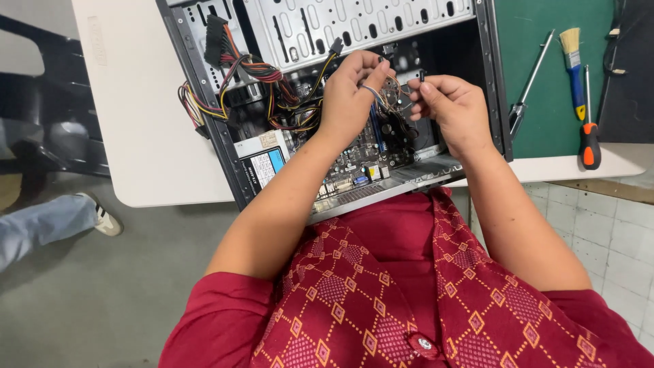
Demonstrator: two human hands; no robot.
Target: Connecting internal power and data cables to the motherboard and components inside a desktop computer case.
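centre top of the head view: left hand (349,95) and right hand (453,109) both pinch thin front-panel wires (390,95) over the motherboard (361,160) inside the open pc case (225,146). looks like sorting small connectors; seating them likely needs fine alignment. tight room: drive cage above, cable bundle (262,85) at left. screwdriver (588,129) and brush (573,65) lie upper right.
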